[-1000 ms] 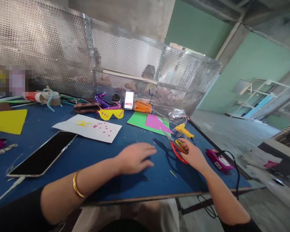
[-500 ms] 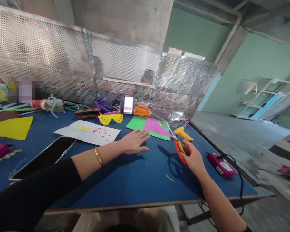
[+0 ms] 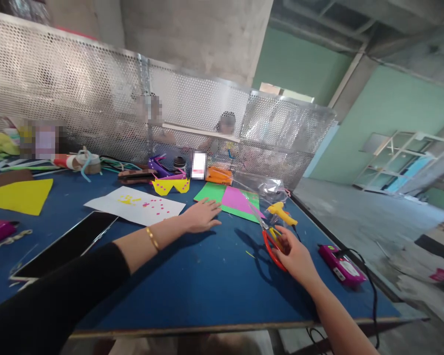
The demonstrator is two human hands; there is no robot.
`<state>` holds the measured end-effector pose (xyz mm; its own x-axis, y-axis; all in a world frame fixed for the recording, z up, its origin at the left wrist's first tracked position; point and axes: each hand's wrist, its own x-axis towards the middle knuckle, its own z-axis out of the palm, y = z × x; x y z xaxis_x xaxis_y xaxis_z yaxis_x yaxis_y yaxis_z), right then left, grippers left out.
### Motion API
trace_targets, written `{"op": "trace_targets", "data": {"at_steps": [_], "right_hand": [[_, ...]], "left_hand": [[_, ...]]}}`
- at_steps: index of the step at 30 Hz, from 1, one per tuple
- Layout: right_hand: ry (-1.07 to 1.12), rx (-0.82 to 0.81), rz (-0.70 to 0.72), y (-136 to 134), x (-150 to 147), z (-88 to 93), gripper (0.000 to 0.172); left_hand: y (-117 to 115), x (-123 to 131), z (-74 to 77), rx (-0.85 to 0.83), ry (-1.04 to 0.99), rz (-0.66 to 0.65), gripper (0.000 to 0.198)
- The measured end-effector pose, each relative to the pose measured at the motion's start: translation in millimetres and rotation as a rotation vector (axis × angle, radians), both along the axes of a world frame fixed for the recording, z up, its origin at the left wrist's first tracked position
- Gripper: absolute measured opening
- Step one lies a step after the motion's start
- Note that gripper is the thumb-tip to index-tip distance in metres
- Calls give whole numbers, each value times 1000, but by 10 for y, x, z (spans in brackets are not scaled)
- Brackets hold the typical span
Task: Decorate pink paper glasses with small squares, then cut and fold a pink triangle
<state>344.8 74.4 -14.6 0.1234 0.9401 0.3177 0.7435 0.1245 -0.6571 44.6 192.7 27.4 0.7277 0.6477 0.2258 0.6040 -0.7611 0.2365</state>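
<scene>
My right hand point(image 3: 295, 256) is closed on red-handled scissors point(image 3: 269, 236), their blades pointing up and away over the blue table point(image 3: 192, 276). My left hand point(image 3: 202, 215) lies flat with fingers stretched, its tips at the near edge of a green sheet point(image 3: 212, 192) that carries a pink triangle of paper point(image 3: 237, 198). A gold bangle sits on my left wrist. A yellow glue gun point(image 3: 281, 212) lies just beyond the scissors.
A white sheet with yellow and pink bits point(image 3: 135, 204), yellow paper glasses point(image 3: 170, 185), a dark tablet point(image 3: 64, 244), a yellow sheet point(image 3: 18, 196), a magenta box point(image 3: 341, 265) with a black cable and a clear plastic bag point(image 3: 261, 182) lie around. A perforated metal screen point(image 3: 96, 108) backs the table.
My left hand has slid forward from the table's middle to the green sheet. My right hand has lifted the scissors slightly, blades now pointing up.
</scene>
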Motion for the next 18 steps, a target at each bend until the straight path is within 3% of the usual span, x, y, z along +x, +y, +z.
{"op": "trace_targets", "data": {"at_steps": [2,5,8,10,12,15,18], "right_hand": [[-52,-32,83,-25,2,60,60],[-225,-109,298,-10,-57,237,60],[-372,-206,453,197,-162,471,42],[-386,-209,412,487,-250,590,27],[-389,-193,289,865,-354,639,25],[-424,-225,101,1428,-513,587,34],[-432,-297,-23,1809,-611,482,34]], "left_hand": [[-18,-182,92,21,-108,151,45],[-258,-328,187,-6,-256,327,44],[-462,-364,192,-59,-344,400,39],[-519,-356,142,-67,-390,432,32],[-537,-336,69,-55,-417,456,28],[-548,-319,-18,-16,-414,428,26],[-565,-336,-37,17,-385,378,23]]}}
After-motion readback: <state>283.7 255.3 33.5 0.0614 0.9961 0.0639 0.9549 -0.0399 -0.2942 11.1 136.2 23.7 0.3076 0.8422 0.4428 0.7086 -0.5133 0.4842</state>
